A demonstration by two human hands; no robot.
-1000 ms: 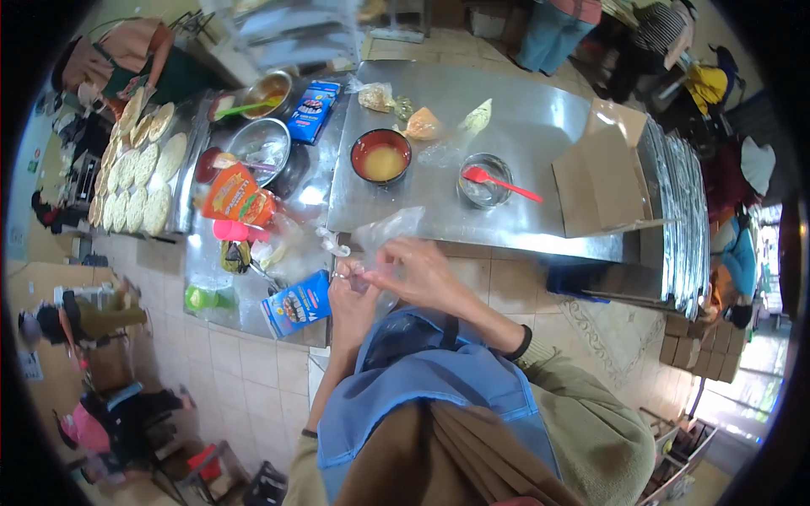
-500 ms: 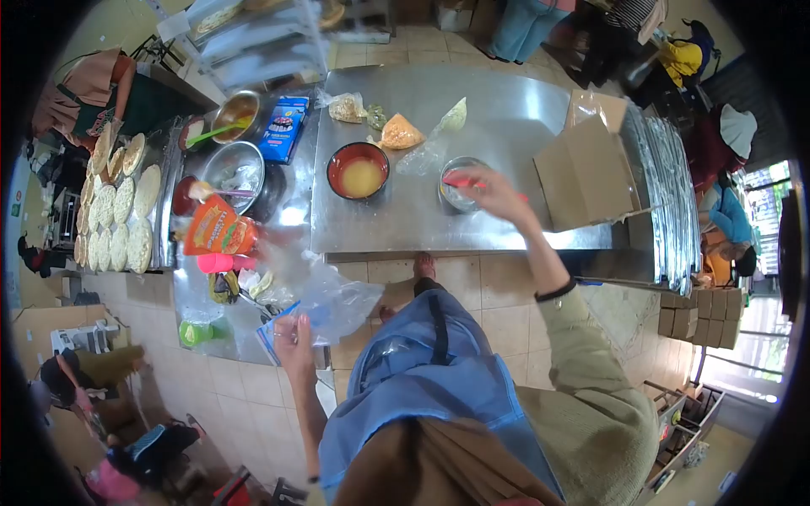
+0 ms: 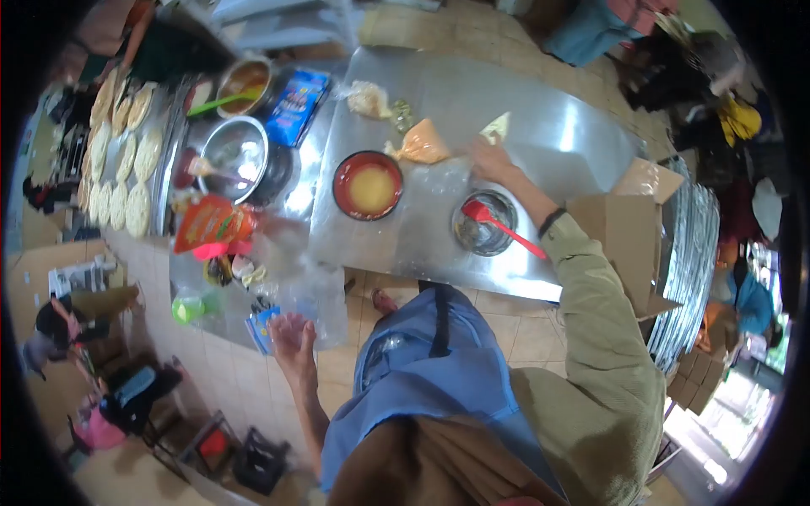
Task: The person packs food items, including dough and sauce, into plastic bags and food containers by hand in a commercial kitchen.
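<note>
- Steel table [image 3: 523, 101] spreads from eleven to two o'clock, with twelve straight ahead of the wearer; its near edge runs in front of the blue apron [image 3: 422, 371].
- Right hand [image 3: 492, 160] reaches toward one o'clock, at the near end of the pale-filled bag [image 3: 497, 128]; blur hides whether its fingers are apart or clamped on the bag.
- Left hand [image 3: 293, 333] is at nine o'clock, palm up and fingers half curled, beside the clear plastic bag [image 3: 327, 304], which reaches past the table edge; whether it pinches the plastic cannot be told.
- Metal bowl [image 3: 472, 240], bearing a red spatula [image 3: 504, 229], sits under the right forearm's left side, near the front edge.
- Red bowl [image 3: 346, 185] lies at eleven, with room between it and the metal bowl.
- Cardboard box [image 3: 620, 244] limits sideways room at two.
</note>
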